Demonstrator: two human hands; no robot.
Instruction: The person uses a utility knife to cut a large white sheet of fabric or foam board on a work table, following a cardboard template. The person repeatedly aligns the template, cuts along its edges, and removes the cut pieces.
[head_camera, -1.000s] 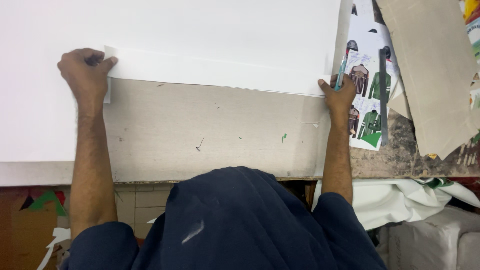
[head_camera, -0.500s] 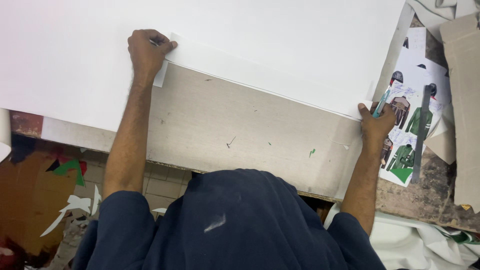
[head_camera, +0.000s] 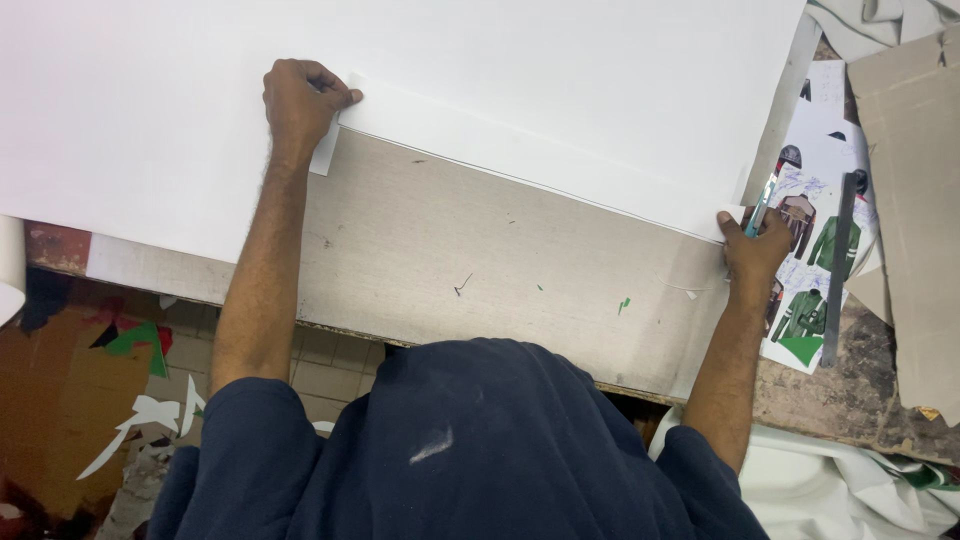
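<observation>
Two bare hands hold a large white paper sheet (head_camera: 560, 90) spread over a worn grey cardboard work board (head_camera: 480, 270). The left hand (head_camera: 298, 105) is closed, pinching a narrow white strip along the sheet's near edge at its left end. The right hand (head_camera: 752, 250) is curled around a slim blue-handled cutter (head_camera: 762, 203), which meets the same edge at its right end. The edge's long axis runs between the hands, sloping toward the right hand. Beyond the cutter lies a printed sheet of green garment drawings (head_camera: 815, 280). The cutter's tip is too small to make out; the sheet's far side is cut off.
</observation>
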